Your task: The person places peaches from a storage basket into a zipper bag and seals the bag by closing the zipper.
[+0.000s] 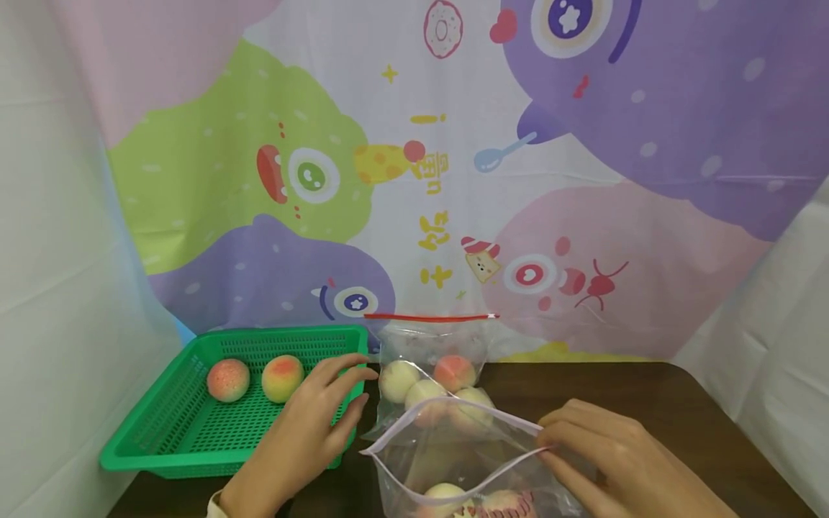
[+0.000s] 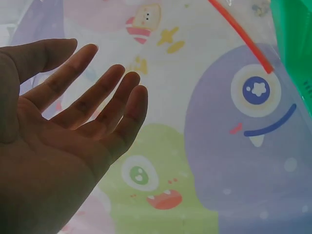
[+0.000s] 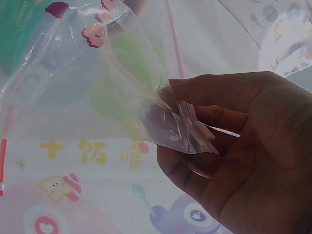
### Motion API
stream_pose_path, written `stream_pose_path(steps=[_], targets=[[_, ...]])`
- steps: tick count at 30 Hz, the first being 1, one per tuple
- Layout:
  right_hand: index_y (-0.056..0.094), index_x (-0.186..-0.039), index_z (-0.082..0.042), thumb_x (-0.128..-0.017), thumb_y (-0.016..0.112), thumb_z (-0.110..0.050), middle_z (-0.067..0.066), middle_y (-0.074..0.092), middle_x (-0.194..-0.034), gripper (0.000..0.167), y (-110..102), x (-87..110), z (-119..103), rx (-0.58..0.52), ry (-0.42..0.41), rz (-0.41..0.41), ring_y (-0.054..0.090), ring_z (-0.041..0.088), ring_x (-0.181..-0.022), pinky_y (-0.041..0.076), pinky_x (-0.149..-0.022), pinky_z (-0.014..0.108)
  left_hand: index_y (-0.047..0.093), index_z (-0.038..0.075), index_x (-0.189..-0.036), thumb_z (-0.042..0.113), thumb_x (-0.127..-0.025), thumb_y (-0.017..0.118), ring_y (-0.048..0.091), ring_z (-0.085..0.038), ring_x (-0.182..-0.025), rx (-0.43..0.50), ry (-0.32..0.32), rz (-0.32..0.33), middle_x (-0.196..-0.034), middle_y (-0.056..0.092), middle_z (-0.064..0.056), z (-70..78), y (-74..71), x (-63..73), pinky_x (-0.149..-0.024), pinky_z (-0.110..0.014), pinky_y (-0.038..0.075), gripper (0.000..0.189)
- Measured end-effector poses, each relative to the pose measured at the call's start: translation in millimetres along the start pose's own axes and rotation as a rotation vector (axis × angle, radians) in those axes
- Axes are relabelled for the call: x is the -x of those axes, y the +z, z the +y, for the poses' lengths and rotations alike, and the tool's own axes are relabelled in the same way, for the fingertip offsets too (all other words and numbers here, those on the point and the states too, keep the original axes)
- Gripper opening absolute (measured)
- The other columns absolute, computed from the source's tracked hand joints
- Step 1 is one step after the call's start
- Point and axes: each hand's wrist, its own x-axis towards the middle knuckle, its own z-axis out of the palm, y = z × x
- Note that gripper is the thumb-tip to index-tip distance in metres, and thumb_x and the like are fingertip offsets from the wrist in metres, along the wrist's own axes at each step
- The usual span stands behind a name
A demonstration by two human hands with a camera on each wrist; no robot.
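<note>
While the right hand [image 1: 622,450] pinches one corner of the pink-rimmed bag [image 1: 501,416] between thumb and fingers, the left hand [image 1: 317,414] has a free grip, its fingers parted and slightly bent above the right-hand side of the green basket [image 1: 116,460]. The pink-rimmed bag is clear plastic and sits at the near edge of the head view, in front of the person, its mouth gaping and at least two peaches [image 1: 443,493] low inside it, partly hidden by reddish printing on its front. Right behind it stands another clear bag [image 1: 414,338] with a red strip [image 1: 427,317] along its top edge, holding several pale and reddish peaches [image 1: 455,373]; the two bags overlap in the head view, and I cannot tell whether they touch. To their left, the basket rests on the dark brown surface [image 1: 622,381] with two peaches [image 1: 228,380] lying in its farther half, apart from each other, one speckled red, one yellow with an orange-red patch. A cloth [image 1: 401,266] printed with cartoon monsters hangs beyond the surface, and pale fabric [image 1: 52,288] forms the sides.
</note>
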Motion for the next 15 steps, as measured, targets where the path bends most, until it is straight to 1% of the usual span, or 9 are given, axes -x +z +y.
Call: stream_pose_path(steps=[8, 11, 15], targets=[[0.068, -0.100, -0.019, -0.101, 0.060, -0.024, -0.013, 0.062, -0.100, 0.010, -1, 0.5, 1, -0.002, -0.002, -0.010, 0.056, -0.002, -0.086, 0.044, -0.071, 0.007, 0.069, 0.013, -0.115, 0.008, -0.087, 0.076, 0.055, -0.024, -0.122, -0.018, -0.046, -0.026, -0.128, 0.061, -0.006, -7.0, -0.9, 1.3, -0.094, -0.041, 0.052, 0.029], [0.068, -0.101, -0.019, -0.099, 0.063, -0.022, -0.013, 0.062, -0.100, 0.005, -1, 0.9, 0, 0.000, 0.015, -0.025, 0.056, -0.002, -0.086, 0.045, -0.071, 0.008, 0.069, 0.013, -0.116, 0.008, -0.088, 0.076, 0.054, -0.026, -0.122, -0.021, -0.078, -0.049, -0.129, 0.060, -0.008, -9.7, -3.0, 2.1, -0.093, -0.044, 0.052, 0.030], [0.068, -0.101, -0.020, -0.098, 0.065, -0.021, -0.013, 0.063, -0.100, 0.004, -3, 1.3, -2, 0.003, 0.048, -0.054, 0.056, -0.002, -0.087, 0.045, -0.073, 0.008, 0.067, 0.013, -0.119, 0.008, -0.089, 0.075, 0.054, -0.028, -0.123, -0.022, -0.126, -0.075, -0.130, 0.058, -0.009, -13.7, -6.6, 2.5, -0.092, -0.048, 0.052, 0.031]])
